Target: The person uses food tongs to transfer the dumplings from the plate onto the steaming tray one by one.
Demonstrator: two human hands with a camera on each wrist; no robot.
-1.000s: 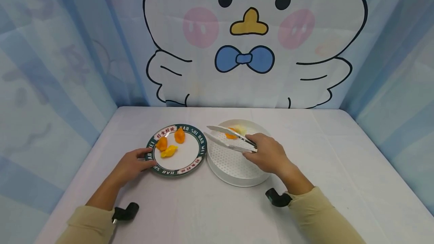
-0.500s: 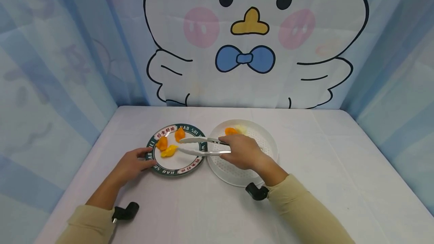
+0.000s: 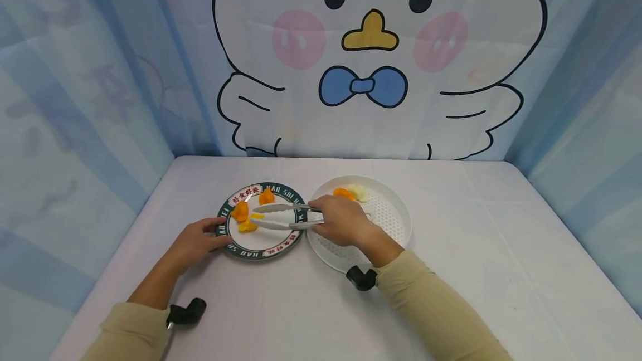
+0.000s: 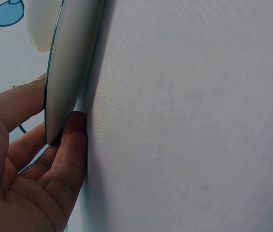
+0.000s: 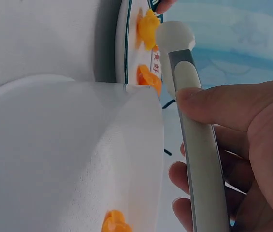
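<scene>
The tongs [image 3: 288, 226] now reach left from the white dish [image 3: 387, 213] over the plate [image 3: 257, 244] — pinched in the right hand's [image 3: 342, 221] grip, arms apart — putting the yellow piece [image 3: 246, 227] within reach, while the left hand [image 3: 196, 245] still pinches the plate's left rim.

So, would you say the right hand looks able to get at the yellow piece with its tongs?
Probably yes: the right hand holds the tongs out over the plate, close to the yellow piece, and nothing seems to block the way.
</scene>
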